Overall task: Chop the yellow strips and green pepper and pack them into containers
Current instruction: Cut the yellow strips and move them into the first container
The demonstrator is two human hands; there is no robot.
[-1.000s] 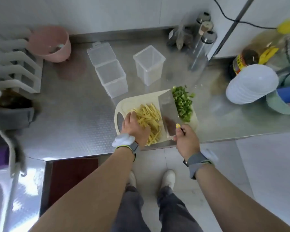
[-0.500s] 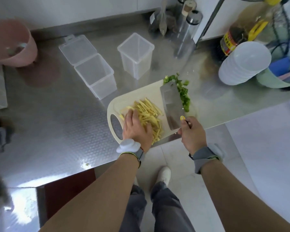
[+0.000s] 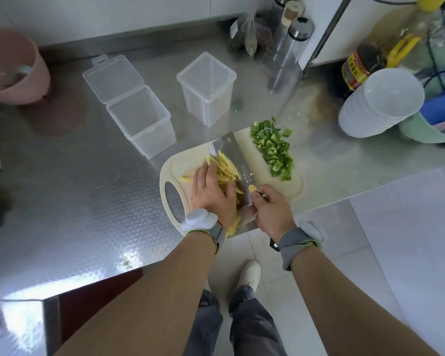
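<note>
A cream cutting board (image 3: 257, 158) lies at the steel counter's front edge. Yellow strips (image 3: 225, 167) are heaped on its left half, pressed between my left hand (image 3: 212, 192) and the flat of a cleaver (image 3: 238, 163). My left hand lies palm-down over the strips. My right hand (image 3: 271, 211) grips the cleaver's handle, blade tilted against the pile. Chopped green pepper (image 3: 274, 147) lies in a band on the board's right part. Behind stand two clear containers: one with a hinged lid folded back (image 3: 141, 122), one taller without a lid (image 3: 207, 87).
A pink bucket (image 3: 13, 70) sits far left. Spice jars and a grinder (image 3: 292, 39) stand at the back. An oil bottle (image 3: 368, 57), stacked white bowls (image 3: 378, 104) and a green tub (image 3: 427, 129) crowd the right. The counter edge runs just below the board.
The cleaver has swung left, away from the green pepper, and now presses against the yellow strips. My left hand has gathered the strips toward the blade. The head camera has shifted.
</note>
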